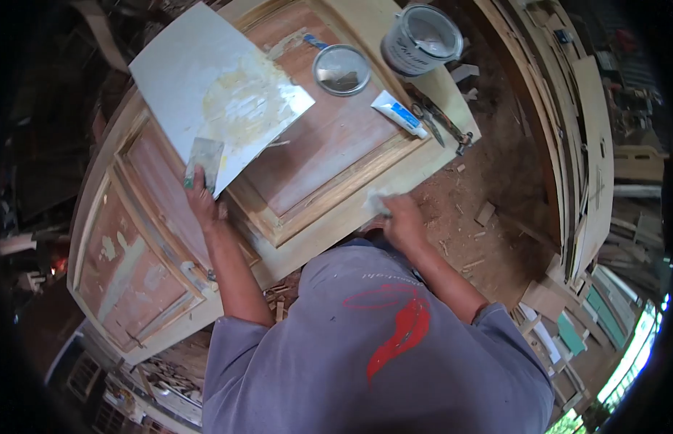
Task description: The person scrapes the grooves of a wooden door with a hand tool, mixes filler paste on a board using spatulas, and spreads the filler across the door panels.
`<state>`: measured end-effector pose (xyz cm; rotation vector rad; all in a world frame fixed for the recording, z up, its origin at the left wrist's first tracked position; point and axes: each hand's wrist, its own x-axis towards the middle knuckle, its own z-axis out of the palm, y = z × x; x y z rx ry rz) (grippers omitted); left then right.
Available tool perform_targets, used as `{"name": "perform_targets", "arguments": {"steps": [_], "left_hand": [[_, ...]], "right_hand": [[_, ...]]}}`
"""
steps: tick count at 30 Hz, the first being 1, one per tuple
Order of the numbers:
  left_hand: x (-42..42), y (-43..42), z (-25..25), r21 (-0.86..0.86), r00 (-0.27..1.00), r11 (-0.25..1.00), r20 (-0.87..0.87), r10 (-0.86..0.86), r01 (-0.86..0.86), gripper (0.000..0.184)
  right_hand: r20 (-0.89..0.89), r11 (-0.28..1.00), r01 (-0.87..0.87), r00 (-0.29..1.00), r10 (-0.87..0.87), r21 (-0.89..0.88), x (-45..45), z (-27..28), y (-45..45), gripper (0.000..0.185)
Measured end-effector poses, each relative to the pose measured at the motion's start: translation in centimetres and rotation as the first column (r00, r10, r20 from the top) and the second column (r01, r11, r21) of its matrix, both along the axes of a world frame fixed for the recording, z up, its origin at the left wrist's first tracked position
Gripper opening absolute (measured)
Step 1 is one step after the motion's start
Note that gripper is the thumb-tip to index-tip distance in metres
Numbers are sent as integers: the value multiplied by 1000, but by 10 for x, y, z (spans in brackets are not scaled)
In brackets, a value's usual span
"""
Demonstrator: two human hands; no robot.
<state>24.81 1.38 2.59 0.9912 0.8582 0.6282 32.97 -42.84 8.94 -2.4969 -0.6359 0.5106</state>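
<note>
While the left hand (200, 201) is closed round the near end of a flat scraper (206, 154), the right hand (404, 223) pinches a small pale piece (374, 202), too blurred to identify, by the near edge of the panelled door (336, 198). The scraper looks light, thin and perhaps springy, best gripped at that near end. Beyond it, the white board (195, 65) lies across the door, probably stiff; its yellowish smear may be slippery, so its bare far-left edge seems the safer hold. Farther right are a lid (341, 72), tube (399, 113) and can (405, 56).
</note>
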Motion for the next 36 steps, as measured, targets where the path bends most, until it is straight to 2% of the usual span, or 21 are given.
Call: {"name": "perform_targets", "arguments": {"steps": [1,3,4,6,7,10,11,12,14,16,17,20,23,26,29,33,36], "left_hand": [[-3,6,-14,29,999,999,-30,17,-17,37],[-1,6,-29,-24,1000,999,-3,23,-23,37],[5,2,-31,-52,1000,998,17,24,-23,38],[11,-6,-27,-54,999,997,-5,46,-46,38],[15,-9,-26,-55,998,997,-13,59,-60,38],[14,-12,-24,131,915,991,-396,77,-27,42],[11,-13,-23,218,875,975,-478,78,32,44],[12,-15,-19,293,828,951,-555,84,100,46],[15,-26,1,413,752,891,-645,140,189,50],[16,-41,29,506,693,832,-684,228,226,53],[12,-42,25,542,699,805,-673,243,241,45],[-6,-50,18,389,799,920,-569,194,54,41],[-36,-71,27,250,866,954,-425,263,-167,37],[-68,-106,44,217,880,916,-272,390,-339,37],[-101,-144,70,160,830,910,-374,415,-383,35],[-130,-188,84,151,777,878,-415,474,-455,37],[-148,-210,73,125,757,848,-398,518,-514,38]], "right_hand": [[-35,998,-17,999,15,-52,-3,-2,5,38],[-98,986,-44,995,29,-159,-11,-4,12,36],[-255,988,-119,963,90,-102,-12,0,17,36],[-539,970,-240,814,218,31,-16,14,22,36],[-389,958,-260,875,287,121,-15,9,20,34],[-318,965,4,944,82,263,12,4,31,34],[-359,979,-18,929,92,205,29,1,35,34],[-313,986,-92,941,132,138,44,7,42,33],[-449,970,-92,873,188,227,68,9,54,29],[-413,943,-240,854,317,229,89,5,70,26],[-397,922,-313,834,382,228,100,2,79,25],[-396,825,-528,726,562,202,122,-27,119,24],[-453,718,-662,584,673,214,128,-36,164,27],[-402,563,-808,464,790,173,133,-64,198,28],[-374,448,-872,356,856,196,124,-69,223,27],[-297,303,-937,244,923,171,113,-82,228,27],[-362,395,-904,317,876,163,117,-79,232,28]]}}
